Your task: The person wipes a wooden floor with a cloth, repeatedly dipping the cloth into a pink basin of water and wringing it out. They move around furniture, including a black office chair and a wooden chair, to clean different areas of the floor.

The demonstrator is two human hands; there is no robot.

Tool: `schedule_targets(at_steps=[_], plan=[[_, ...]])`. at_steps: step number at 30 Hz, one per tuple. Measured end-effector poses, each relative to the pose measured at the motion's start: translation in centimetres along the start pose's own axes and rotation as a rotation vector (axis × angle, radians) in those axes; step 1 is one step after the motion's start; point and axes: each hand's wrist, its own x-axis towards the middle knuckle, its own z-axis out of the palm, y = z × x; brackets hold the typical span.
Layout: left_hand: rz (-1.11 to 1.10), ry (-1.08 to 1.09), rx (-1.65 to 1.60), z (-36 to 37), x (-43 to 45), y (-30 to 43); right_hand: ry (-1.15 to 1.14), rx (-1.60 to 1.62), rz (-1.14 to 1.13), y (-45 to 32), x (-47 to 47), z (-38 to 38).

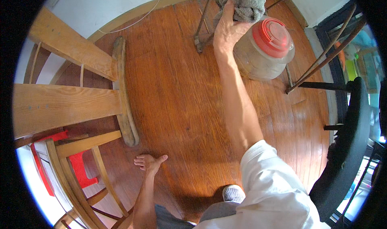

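My right hand (228, 32) is stretched far forward and grips a folded grey cloth (249, 5) at the top of the view. The cloth is up against a thin rusty metal frame, though their exact contact is hidden. Just right of my forearm, on the wood-plank floor (181, 93), stands a big clear jar (257, 62) with a red lid (273, 37). My left hand (149, 163) is over the floor at lower left, empty, thumb spread from the fingers, near the foot of a wooden stand.
Rusty metal legs (201, 23) surround the jar. A wooden stand (128, 117) and a wooden chair (101, 165) are on the left, with a red plastic stool (81, 170) behind the chair. A black padded seat (347, 144) is on the right. A thin white cable (142, 18) hangs by the wall.
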Motion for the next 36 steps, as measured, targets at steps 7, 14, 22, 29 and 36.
schedule_targets(at_steps=[7, 14, 22, 29, 36], plan=[[-0.035, 0.004, 0.02, 0.1, 0.4, 0.3, -0.049, -0.048, 0.316, 6.5, -8.8, -4.1], [-0.017, 0.043, 0.022, 0.5, 0.7, -0.3, -0.029, -0.523, 0.672, 5.9, -18.8, -8.9], [-0.02, 0.047, 0.015, 0.3, 0.3, 0.1, -0.134, -0.312, 0.746, -1.8, -16.1, -3.1], [-0.041, 0.004, -0.042, -0.4, -0.9, 0.9, -0.001, -0.185, 0.146, 4.6, -0.4, 6.6], [-0.08, -0.07, 0.017, -0.6, -0.4, 1.3, 0.164, 0.415, 0.501, 16.5, 3.0, 7.9]])
